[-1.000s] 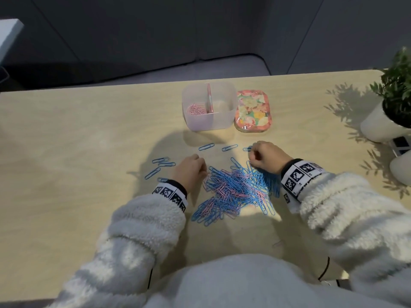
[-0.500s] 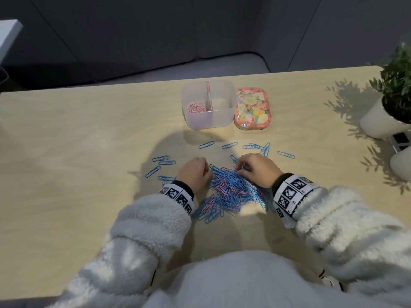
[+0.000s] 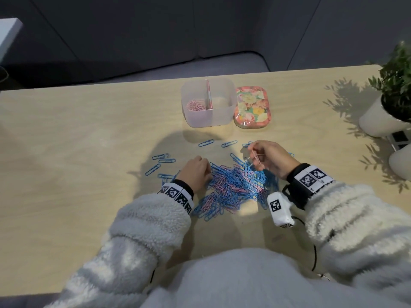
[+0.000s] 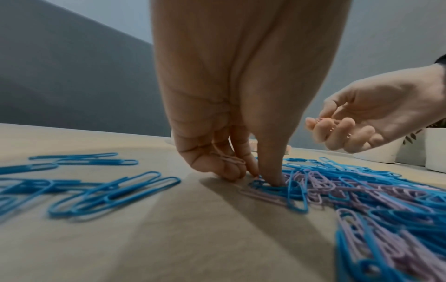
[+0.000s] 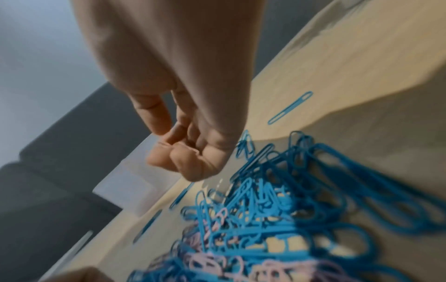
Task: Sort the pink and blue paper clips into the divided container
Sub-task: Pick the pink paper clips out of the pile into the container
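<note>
Near the divided container (image 3: 208, 103), whose left compartment holds pink clips, lies the tangled pile of pink and blue paper clips (image 3: 233, 185). The right hand (image 3: 270, 158) pinches pink clips (image 3: 256, 157) above the pile's far edge; the left hand (image 3: 196, 172), fingers curled round a pink clip (image 4: 229, 160), presses into its left side. Interlocked clips could likely drag blue ones along.

The head camera looks down and forward across the tabletop (image 3: 66, 152) from above, taking in the clip pile (image 3: 233, 185), both hands and the container (image 3: 209, 116) beyond. The left wrist camera sits low by the tabletop, close behind the left hand (image 4: 241, 95), facing across the pile toward the right hand (image 4: 374, 114). The right wrist camera, tilted and blurred, looks past the right hand's fingers (image 5: 183, 148) at that pile.
</note>
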The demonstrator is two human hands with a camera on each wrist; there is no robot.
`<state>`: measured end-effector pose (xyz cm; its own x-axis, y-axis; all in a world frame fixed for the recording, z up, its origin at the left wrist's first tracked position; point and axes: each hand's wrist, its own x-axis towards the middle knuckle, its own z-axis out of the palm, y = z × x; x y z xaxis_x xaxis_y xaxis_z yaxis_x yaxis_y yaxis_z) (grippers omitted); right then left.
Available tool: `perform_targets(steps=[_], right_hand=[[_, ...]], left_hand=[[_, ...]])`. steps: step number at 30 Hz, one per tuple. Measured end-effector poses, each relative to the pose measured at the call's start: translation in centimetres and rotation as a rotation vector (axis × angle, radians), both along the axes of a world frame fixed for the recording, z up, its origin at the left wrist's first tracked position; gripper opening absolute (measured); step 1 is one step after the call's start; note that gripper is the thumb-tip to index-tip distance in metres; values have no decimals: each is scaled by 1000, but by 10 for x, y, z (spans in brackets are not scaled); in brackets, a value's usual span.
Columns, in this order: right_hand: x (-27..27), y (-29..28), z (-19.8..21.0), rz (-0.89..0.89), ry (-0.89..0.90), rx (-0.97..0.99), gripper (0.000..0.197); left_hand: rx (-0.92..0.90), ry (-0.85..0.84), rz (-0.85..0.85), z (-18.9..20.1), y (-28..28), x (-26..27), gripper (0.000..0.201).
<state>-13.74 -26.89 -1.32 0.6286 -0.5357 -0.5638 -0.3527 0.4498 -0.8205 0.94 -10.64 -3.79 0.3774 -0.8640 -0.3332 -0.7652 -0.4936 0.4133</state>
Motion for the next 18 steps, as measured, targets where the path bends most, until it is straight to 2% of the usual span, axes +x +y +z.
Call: perform_targets(steps=[2,5,7,9,12,16,18], right_hand=[[8,9,-7,179,110,-198,26],[20,23,-18,481,317,-729,13],[26,30,-20,589,458,-965,12],[30,32,-22,650,500,-1037,13],[34,30,-22,702,519,-962,9],[34,26,-22,720,532,-943,9],[32,24,-22,681,531,-985,6]], left_hand=[[8,15,4,0,1,0,16],[12,43,26,-1,1,-1,14],[0,72,41,1,4,0,13],[-43,135,94,5,7,5,11],[-121,214,206,8,12,16,14],[-167,210,272,10,16,28,14],[-132,175,221,10,17,28,14]])
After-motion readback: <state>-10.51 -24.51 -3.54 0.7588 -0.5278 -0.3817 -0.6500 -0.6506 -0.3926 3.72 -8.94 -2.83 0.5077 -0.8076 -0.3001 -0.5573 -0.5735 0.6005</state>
